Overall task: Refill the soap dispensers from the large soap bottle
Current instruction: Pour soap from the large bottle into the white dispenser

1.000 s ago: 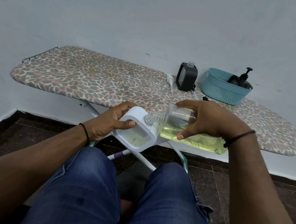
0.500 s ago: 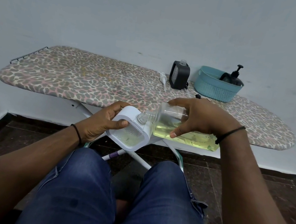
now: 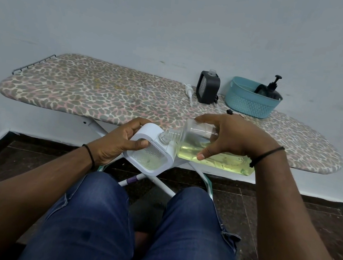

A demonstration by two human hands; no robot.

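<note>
Bottle (image 3: 213, 155): tipped sideways, neck at dispenser (image 3: 152, 149) mouth
Right hand (image 3: 232, 138): fingers clamped on bottle
Left hand (image 3: 116, 142): fingers clamped on dispenser

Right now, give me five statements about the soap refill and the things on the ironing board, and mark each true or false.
1. The right hand holds the large soap bottle tipped on its side. True.
2. The left hand grips a black dispenser. False: it grips the white dispenser, held in front of the ironing board.
3. The large bottle's neck is at the white dispenser's opening. True.
4. The teal basket holds nothing. False: a black pump bottle is inside it.
5. The black dispenser on the board has its pump fitted. False: its neck is open, and a white pump lies beside it.
</note>
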